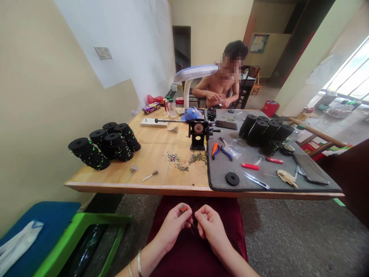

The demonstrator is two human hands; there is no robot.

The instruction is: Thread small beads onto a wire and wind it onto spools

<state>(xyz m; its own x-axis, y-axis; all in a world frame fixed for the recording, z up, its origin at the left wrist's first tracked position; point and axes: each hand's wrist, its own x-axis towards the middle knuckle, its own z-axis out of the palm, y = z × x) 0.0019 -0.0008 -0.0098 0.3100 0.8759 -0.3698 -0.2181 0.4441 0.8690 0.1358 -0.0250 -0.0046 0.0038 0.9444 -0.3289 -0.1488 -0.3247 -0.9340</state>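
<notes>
At lower center of the frame, the left hand (pixel 174 219) has its grip closed around a small orange-marked item (pixel 183 209), seated between thumb and fingers. The right hand (pixel 210 223), just beside it, is pinched; its contents cannot be determined.

Orange is shown by the small piece (pixel 183 209) in the left hand (pixel 174 221), green-flecked black by the left foam spools (pixel 115 146), grey by the mat (pixel 218 169).

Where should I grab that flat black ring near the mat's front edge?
Probably by its outer rim, pinching opposite sides from above and coming from the near side: the black ring lies flat on the grey mat, near its front edge, its round rim uncovered.
</notes>
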